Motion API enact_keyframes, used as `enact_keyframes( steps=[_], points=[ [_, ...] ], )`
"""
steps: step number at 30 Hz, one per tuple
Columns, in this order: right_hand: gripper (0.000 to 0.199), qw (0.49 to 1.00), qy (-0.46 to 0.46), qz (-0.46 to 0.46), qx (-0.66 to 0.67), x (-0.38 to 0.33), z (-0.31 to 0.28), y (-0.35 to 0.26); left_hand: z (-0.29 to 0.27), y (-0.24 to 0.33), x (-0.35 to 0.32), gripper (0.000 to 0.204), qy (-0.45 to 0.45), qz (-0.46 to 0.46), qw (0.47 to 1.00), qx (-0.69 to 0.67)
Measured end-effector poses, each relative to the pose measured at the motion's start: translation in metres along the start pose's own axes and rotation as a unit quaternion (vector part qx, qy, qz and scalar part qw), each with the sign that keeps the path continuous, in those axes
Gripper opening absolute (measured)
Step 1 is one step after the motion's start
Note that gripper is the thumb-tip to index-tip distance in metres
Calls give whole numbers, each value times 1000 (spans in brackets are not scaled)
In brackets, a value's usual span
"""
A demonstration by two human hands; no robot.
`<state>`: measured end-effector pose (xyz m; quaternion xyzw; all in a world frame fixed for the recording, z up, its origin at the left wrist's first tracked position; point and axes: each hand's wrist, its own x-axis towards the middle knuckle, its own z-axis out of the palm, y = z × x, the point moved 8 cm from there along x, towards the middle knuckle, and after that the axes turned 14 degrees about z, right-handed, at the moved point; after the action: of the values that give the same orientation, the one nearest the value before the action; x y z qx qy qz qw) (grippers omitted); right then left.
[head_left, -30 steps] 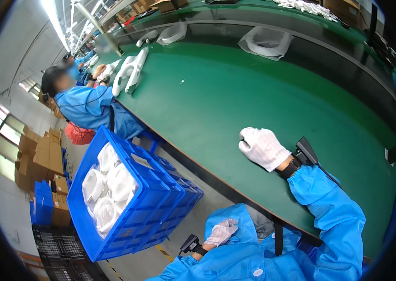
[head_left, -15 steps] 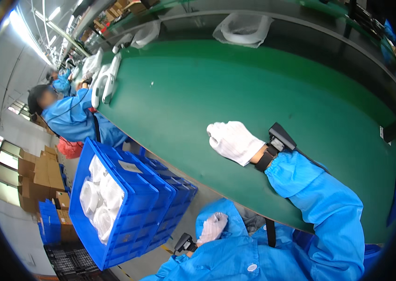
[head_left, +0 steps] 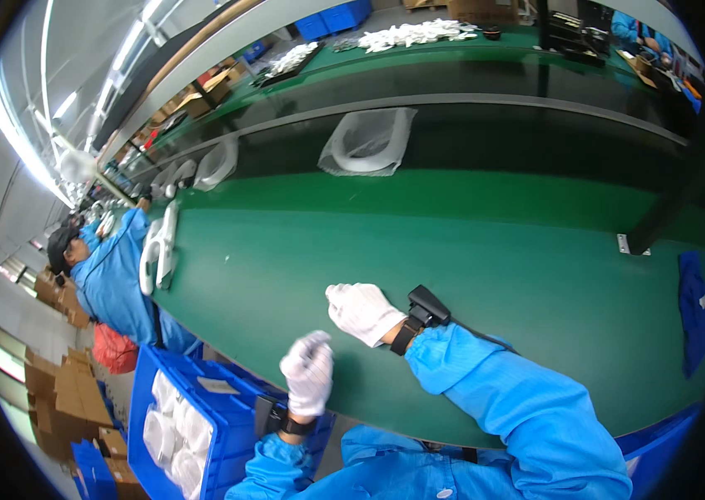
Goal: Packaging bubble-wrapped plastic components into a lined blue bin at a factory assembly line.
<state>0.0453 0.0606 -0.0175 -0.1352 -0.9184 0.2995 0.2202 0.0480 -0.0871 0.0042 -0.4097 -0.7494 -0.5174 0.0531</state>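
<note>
My right hand (head_left: 362,313), in a white glove, rests low over the green tabletop with its fingers curled in. A black strap with a small dark device circles that wrist. My left hand (head_left: 308,372), also gloved in white, is raised at the table's near edge, just left of the right hand and a little nearer. Its fingers are bent together. Nothing shows sticking out of either hand, and the hands are apart. The nearest thing on my left is a blue crate (head_left: 227,417) beside the table, with white rounded parts (head_left: 177,433) in it.
The green table (head_left: 485,275) runs ahead. A bagged white ring-shaped part (head_left: 369,142) lies on the dark strip behind it. White frames (head_left: 158,250) lie far left, near a person in blue (head_left: 119,267). A metal post (head_left: 669,200) and dark blue cloth (head_left: 694,312) are at right.
My left hand has come up from beside my body to the table's near edge. The view has tilted up, showing more of the far bench. My right hand stays curled over the table.
</note>
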Motion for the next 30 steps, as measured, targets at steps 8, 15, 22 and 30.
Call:
enact_keyframes(
  steps=[8, 15, 22, 30],
  points=[
    [19, 975, 137, 173, 14, 45, -37, 61, 31, -133, 144, 6, 122, -205, 951, -198],
    [47, 829, 366, 385, 176, 123, -127, 228, 106, -117, 203, 14, -8, 9, 999, 50],
    [60, 891, 122, 422, -112, 242, -123, 313, 109, -135, 206, 12, 29, -41, 996, -68],
    [32, 868, 99, 455, 175, 192, -128, 316, -28, -325, 329, 14, 253, -77, 964, -8]
  ],
)
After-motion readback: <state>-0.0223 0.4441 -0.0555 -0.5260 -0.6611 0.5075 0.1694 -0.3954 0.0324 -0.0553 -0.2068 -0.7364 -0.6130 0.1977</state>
